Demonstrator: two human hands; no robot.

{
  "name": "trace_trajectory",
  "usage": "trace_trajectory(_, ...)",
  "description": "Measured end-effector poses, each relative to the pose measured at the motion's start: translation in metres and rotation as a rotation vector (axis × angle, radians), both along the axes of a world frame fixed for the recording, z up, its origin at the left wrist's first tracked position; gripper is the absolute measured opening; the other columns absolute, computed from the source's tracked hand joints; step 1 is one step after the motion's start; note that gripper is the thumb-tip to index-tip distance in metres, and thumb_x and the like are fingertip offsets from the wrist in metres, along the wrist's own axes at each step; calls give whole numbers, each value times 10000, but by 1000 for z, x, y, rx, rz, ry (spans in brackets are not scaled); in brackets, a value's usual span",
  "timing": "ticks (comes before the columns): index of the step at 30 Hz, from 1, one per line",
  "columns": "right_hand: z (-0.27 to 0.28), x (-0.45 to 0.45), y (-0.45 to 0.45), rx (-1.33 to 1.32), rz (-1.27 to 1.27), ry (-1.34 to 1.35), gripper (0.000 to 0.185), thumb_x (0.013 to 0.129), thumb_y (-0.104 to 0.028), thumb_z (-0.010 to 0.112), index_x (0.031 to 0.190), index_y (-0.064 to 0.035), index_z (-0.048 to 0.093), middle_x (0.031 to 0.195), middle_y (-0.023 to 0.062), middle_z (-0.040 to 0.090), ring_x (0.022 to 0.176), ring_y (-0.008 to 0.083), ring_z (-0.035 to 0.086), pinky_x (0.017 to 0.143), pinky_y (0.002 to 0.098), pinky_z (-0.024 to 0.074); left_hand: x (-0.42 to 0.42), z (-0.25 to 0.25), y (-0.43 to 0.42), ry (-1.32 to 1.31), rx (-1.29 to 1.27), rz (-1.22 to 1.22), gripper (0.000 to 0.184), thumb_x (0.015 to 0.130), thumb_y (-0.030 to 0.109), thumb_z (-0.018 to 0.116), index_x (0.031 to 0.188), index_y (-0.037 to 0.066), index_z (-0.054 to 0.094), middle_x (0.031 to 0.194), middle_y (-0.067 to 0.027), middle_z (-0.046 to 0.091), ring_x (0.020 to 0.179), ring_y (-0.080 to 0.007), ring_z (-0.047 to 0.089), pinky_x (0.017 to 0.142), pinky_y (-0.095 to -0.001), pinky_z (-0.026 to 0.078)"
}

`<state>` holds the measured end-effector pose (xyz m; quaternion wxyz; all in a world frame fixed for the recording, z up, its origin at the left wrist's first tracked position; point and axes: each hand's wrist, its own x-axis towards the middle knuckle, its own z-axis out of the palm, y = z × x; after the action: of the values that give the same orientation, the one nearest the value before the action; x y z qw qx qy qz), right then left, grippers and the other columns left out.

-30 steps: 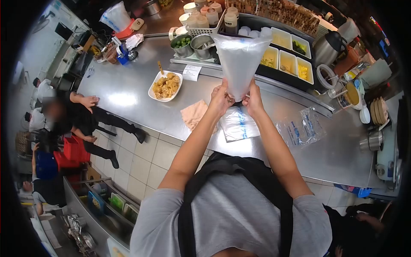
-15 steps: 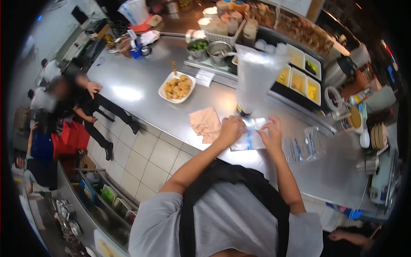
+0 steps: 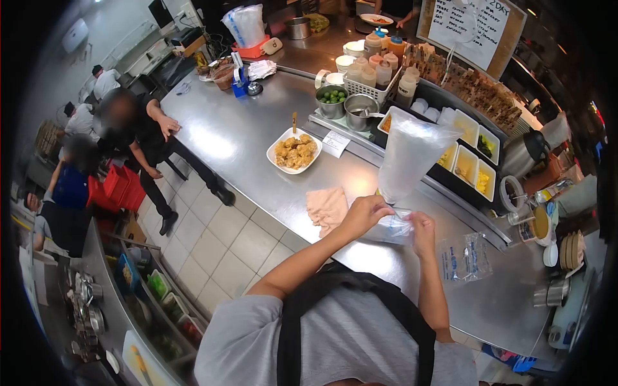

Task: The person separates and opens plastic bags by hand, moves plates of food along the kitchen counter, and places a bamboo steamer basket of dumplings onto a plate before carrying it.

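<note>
A clear plastic bag point(image 3: 388, 233) with blue print is stretched between my two hands over the steel counter. My left hand point(image 3: 365, 215) pinches its upper edge on the left. On the right side, my right hand point(image 3: 423, 233) has thumb and fingers closed on the same bag. A tall, cloudy plastic bag point(image 3: 412, 157) stands just beyond my hands. Beside my left forearm lies a crumpled peach cloth point(image 3: 327, 209). Another clear bag with blue print point(image 3: 465, 258) is flat on the counter to the right of my right hand.
A white bowl of fried food point(image 3: 294, 151) stands near a paper slip point(image 3: 335, 143). Metal pots, one with green limes point(image 3: 332, 96), squeeze bottles and ingredient tubs point(image 3: 483, 177) line the back. A person in black point(image 3: 145, 141) leans on the counter's left edge.
Both hands have gone from resting on the flat bag to gripping its edge and lifting it. The camera view has shifted, so more of the back counter and the whiteboard shows.
</note>
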<state>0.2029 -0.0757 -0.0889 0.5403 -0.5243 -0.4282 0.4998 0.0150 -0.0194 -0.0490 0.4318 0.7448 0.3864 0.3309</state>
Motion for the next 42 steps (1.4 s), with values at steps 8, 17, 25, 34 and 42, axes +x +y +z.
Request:
trace_trajectory(8, 11, 7, 11, -8, -183, 72, 262, 861, -222, 516, 685, -39, 580, 633, -27, 509, 584, 37, 425, 533, 175, 334, 7, 5, 4, -134, 16, 133, 138, 786, 123, 583, 734, -2, 613, 661, -99, 581, 563, -165, 526, 557, -258, 411)
trace_trajectory(17, 47, 5, 19, 115, -123, 531, 246, 879, -235, 480, 711, -64, 531, 635, -33, 495, 539, 39, 415, 505, 182, 342, 10, 7, 2, -467, -521, -522, 146, 842, 138, 538, 765, 16, 555, 649, -6, 531, 590, -86, 498, 577, -218, 409)
trace_trajectory(25, 113, 39, 27, 160, 404, -285, 106, 748, -158, 627, 751, -63, 582, 668, -34, 486, 620, 56, 456, 558, 179, 363, -24, 68, 34, -554, -446, -441, 142, 835, 124, 540, 902, -1, 531, 807, -61, 578, 721, -136, 572, 678, -272, 463)
trace_trajectory(34, 124, 7, 121, 538, -463, -771, 167, 801, -173, 531, 759, -24, 595, 693, 39, 549, 675, 131, 502, 615, 256, 410, 28, 107, 118, -748, -614, 88, 179, 827, 162, 489, 897, 16, 566, 761, -48, 570, 556, -130, 540, 475, -242, 433)
trace_trajectory(42, 26, 14, 128, -196, -151, 7, 202, 774, -128, 472, 717, 9, 609, 659, 74, 583, 554, 144, 505, 514, 280, 404, 29, -2, 121, -210, -373, 275, 167, 738, 118, 506, 655, -13, 568, 529, -72, 526, 450, -149, 502, 406, -277, 382)
